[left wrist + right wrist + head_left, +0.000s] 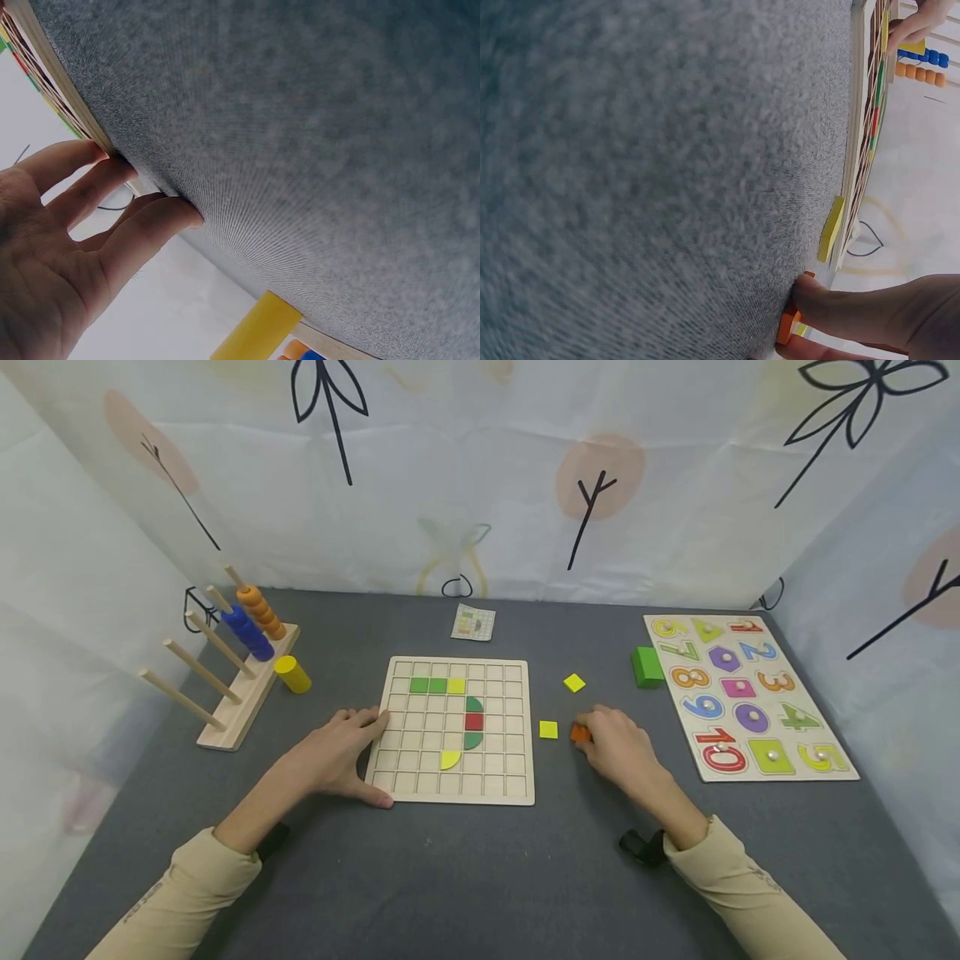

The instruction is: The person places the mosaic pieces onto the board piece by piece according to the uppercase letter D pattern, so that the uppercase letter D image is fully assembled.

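A square wooden grid board (498,785) lies in the middle of the table, with green, yellow and red pieces in some cells. My left hand (341,756) rests at its left edge, the thumb by the near left corner and the index finger higher up the side. In the left wrist view the fingertips (94,150) touch the board's edge. Right of the board, my right hand (618,747) pinches a small orange block (580,732) at the tabletop; the fingers partly hide it. Near it lie a yellow square tile (548,729) and another yellow tile (574,682), turned cornerwise.
A wooden peg stacker (255,681) with blue and orange beads stands at the left, beside a yellow cylinder (292,674). Behind the board lies a small pattern card (473,622). At the right, a green block (647,667) adjoins a number puzzle board (757,706).
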Demonstrator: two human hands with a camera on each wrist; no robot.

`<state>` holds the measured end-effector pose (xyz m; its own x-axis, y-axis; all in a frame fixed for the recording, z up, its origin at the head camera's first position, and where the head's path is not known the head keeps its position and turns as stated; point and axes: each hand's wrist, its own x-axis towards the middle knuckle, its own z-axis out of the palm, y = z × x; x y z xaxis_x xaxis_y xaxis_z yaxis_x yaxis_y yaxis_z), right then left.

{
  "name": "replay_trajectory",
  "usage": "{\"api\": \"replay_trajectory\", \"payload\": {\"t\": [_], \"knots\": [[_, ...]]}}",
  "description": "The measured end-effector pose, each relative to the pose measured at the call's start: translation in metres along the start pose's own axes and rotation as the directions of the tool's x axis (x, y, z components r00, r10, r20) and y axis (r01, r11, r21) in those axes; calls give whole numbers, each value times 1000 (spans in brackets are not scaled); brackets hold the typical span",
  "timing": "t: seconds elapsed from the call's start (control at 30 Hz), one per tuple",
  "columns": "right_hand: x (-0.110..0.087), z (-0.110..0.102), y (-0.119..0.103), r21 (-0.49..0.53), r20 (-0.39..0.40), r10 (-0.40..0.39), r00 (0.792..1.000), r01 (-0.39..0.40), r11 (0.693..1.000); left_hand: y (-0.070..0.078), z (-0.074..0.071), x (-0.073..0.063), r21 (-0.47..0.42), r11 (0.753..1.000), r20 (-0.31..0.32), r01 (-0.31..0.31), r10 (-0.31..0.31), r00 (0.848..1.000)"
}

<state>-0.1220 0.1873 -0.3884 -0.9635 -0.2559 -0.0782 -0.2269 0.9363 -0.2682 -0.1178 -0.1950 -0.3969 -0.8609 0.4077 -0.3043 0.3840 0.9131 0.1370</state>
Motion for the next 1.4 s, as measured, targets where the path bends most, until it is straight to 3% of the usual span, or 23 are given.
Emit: {"api": "replay_trajectory", "payload": {"t": [0.5,0.87,1.1,1.4], "knots": [[-2,-1,-11,23,-5,-22,1000,22,999,0,0,-1,4,1000,-3,0,0,1000],[3,0,-34,12,-55,-136,989,137,990,0,1,-1,-5,1000,4,11,-11,1000],[6,0,-56,28,-27,-149,988,150,988,1,0,0,-9,1000,20,23,-23,1000],[16,4,-91,44,-25,-246,969,247,968,0,1,0,-4,1000,-2,6,-6,1000]]}}
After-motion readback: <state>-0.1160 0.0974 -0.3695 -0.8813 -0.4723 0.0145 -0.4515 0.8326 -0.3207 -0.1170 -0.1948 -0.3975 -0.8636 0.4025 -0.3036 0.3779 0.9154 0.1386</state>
